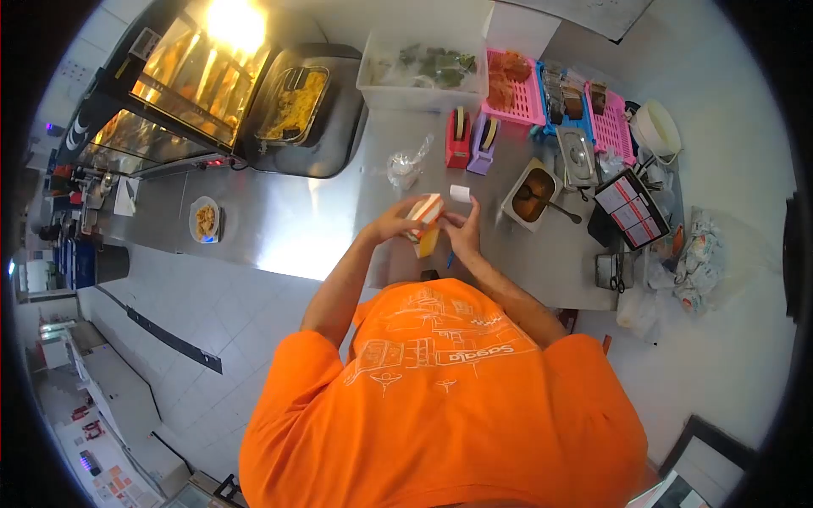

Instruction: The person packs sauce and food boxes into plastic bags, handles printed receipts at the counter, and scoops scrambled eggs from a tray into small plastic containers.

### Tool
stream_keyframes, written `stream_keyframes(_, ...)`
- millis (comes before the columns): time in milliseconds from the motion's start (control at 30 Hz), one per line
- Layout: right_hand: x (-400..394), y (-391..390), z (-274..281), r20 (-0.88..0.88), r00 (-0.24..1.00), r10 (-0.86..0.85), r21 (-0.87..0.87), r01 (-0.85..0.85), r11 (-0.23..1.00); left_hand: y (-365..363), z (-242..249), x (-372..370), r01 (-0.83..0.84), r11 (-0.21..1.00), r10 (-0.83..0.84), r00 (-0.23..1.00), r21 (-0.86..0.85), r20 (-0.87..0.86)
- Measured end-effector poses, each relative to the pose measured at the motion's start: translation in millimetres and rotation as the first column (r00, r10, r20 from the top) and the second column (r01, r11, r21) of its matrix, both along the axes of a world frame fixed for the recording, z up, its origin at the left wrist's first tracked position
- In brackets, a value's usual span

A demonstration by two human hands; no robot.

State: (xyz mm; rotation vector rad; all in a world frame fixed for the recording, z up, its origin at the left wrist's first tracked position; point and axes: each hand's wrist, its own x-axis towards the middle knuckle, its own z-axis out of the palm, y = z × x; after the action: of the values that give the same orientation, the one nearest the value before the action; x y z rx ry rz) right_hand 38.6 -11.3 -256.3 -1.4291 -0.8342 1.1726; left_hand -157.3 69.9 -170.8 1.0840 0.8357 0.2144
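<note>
My left hand (398, 222) is wrapped round a white and orange packet (428, 208) over the steel counter. Close to its right, my right hand (462, 229) has its fingers bent near the packet's edge; whether they grip the packet or something small is unclear. A yellow piece (428, 242) hangs below the packet. Just above my right fingertips is a small white paper slip (460, 194). Under my right hand a blue pen-like object (450, 259) shows. A clear crumpled bag (406, 167) lies beyond my left hand.
Red (458, 144) and purple tape dispensers (483, 147) stand ahead. To the right are a sauce container (533, 196) with a ladle, and a tablet (632, 209). Leftward are a food tray (294, 106), a lit display cabinet (190, 76) and a small bowl (205, 220).
</note>
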Motion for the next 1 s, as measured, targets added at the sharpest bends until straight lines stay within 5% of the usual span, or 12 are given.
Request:
stream_keyframes(100, 1, 14, 71, -0.262, 0.939, -0.221, -0.214, 0.167, 0.962, -5, -9, -6, -0.069, 0.994, 0.08, 0.988, -0.085, 0.129)
stream_keyframes(200, 4, 14, 73, -0.475, 0.853, -0.215, -0.152, 0.161, 0.975, -14, -7, -6, -0.243, 0.884, 0.333, 0.927, -0.4, 0.172)
stream_keyframes(300, -4, 1, 75, -0.076, 0.971, 0.226, 0.381, -0.181, 0.907, -22, 2, 1, -0.296, 0.73, 0.491, 0.854, -0.616, 0.173)
stream_keyframes(500, 4, 3, 96, 0.566, 0.797, 0.212, 0.27, -0.422, 0.865, -42, 11, 10, -0.329, 0.639, 0.595, 0.784, -0.695, 0.175)
stream_keyframes(633, -9, 4, 109, 0.483, 0.814, 0.324, 0.235, -0.477, 0.847, -56, 5, 17, -0.358, 0.643, 0.629, 0.751, -0.677, 0.201)
stream_keyframes(733, -3, -4, 81, 0.308, 0.909, 0.28, 0.26, -0.364, 0.895, -64, -3, 13, -0.553, 0.755, 0.633, 0.754, -0.352, 0.174)
stream_keyframes(767, -1, -11, 65, 0.238, 0.95, 0.203, 0.267, -0.265, 0.927, -63, -24, 8, -0.596, 0.786, 0.603, 0.798, -0.163, -0.006)
stream_keyframes(833, 11, -15, 51, 0.167, 0.977, 0.133, 0.159, -0.16, 0.974, -70, -41, -7, -0.498, 0.867, 0.497, 0.867, 0.005, 0.039)
stream_keyframes(900, 15, -13, 94, -0.137, 0.985, 0.105, 0.0, -0.106, 0.994, -66, -35, -4, -0.329, 0.898, 0.328, 0.943, 0.293, 0.055)
stream_keyframes(967, 17, -14, 110, -0.34, 0.936, 0.088, -0.047, -0.111, 0.993, -70, 1, 4, -0.07, 0.763, 0.105, 0.994, 0.643, -0.016)
stream_keyframes(1000, 19, -11, 112, -0.392, 0.914, 0.109, -0.004, -0.12, 0.993, -72, 17, 9, -0.064, 0.726, 0.123, 0.992, 0.685, -0.038)
